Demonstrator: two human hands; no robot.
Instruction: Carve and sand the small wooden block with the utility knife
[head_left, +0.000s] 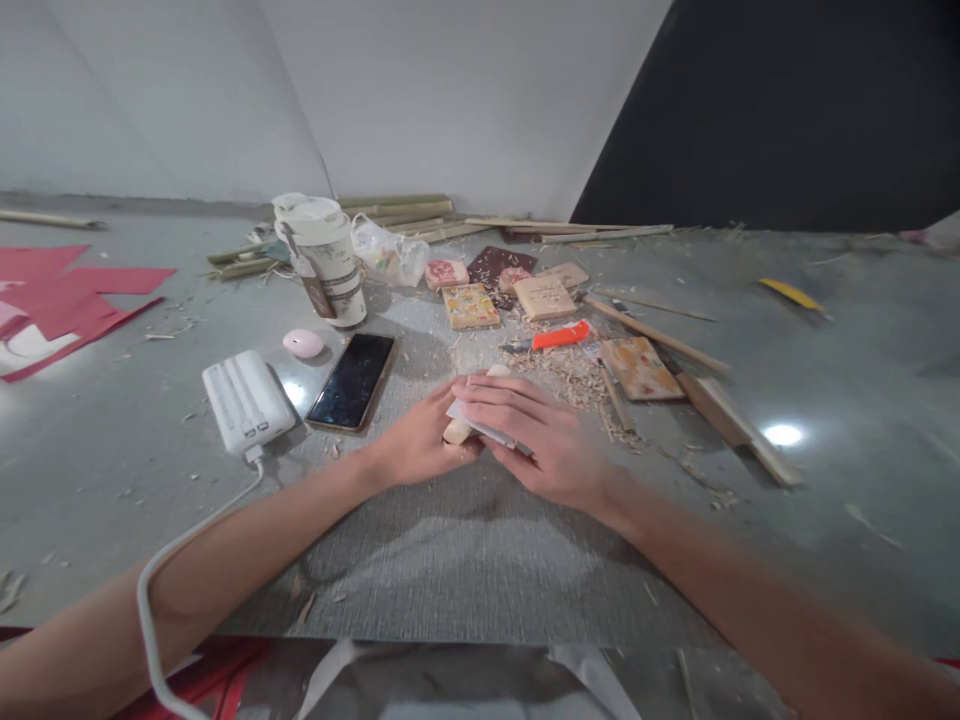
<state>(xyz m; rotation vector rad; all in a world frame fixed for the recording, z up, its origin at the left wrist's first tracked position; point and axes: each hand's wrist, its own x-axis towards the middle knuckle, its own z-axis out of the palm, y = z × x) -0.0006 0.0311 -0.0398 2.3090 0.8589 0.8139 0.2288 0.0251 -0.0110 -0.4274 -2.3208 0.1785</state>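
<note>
At the centre of the frame, a pale, rounded wooden piece (456, 432) is gripped by the curled left hand (421, 438), while a thin, folded grey-white sheet (489, 432), perhaps sandpaper, is pinched under the fingers of the right hand (549, 440) and held against the wood. Smoothing appears to be in hand. For the next move, a steady left grip and even rubbing along the wood seem called for.
</note>
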